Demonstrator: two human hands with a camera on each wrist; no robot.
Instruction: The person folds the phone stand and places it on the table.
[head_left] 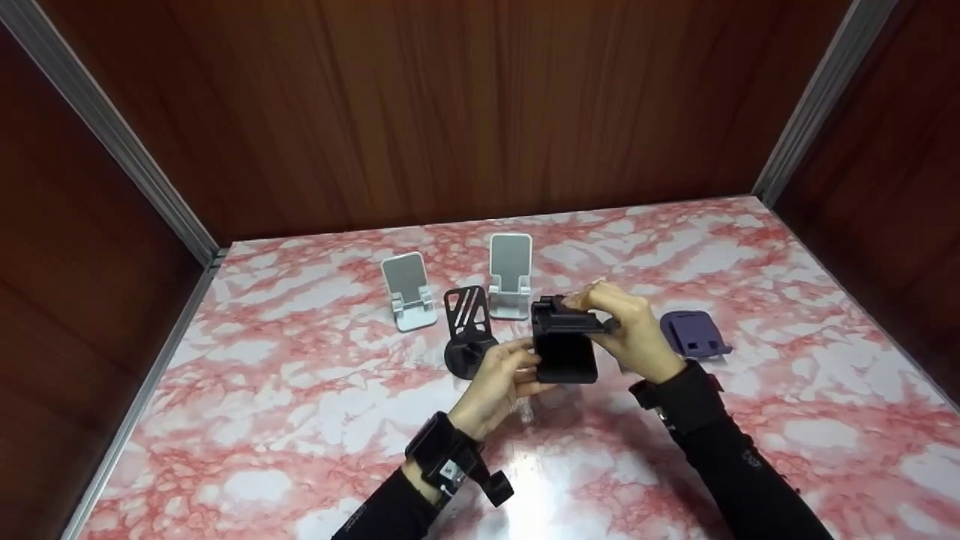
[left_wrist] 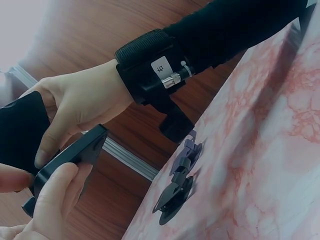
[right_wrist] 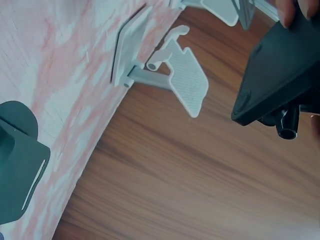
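Note:
A black folding phone stand (head_left: 566,360) is held up between both hands above the table. My left hand (head_left: 499,382) grips the left edge of its flat base, thumb and fingers on either side. From the right, my right hand (head_left: 622,326) holds the upper black part, which is tilted over the base. The left wrist view shows the right hand (left_wrist: 82,100) with its fingers around a dark plate (left_wrist: 22,132), and the left hand (left_wrist: 47,207) pinching the base's edge. In the right wrist view the base's underside (right_wrist: 272,70) faces the camera; fingers are mostly cut off.
Two white phone stands (head_left: 406,289) (head_left: 510,274) stand behind the hands. Left of the held stand is a black slotted stand (head_left: 469,330) on a round base. A purple stand (head_left: 694,334) lies to the right. Wooden walls (head_left: 480,112) enclose the marbled table (head_left: 300,450).

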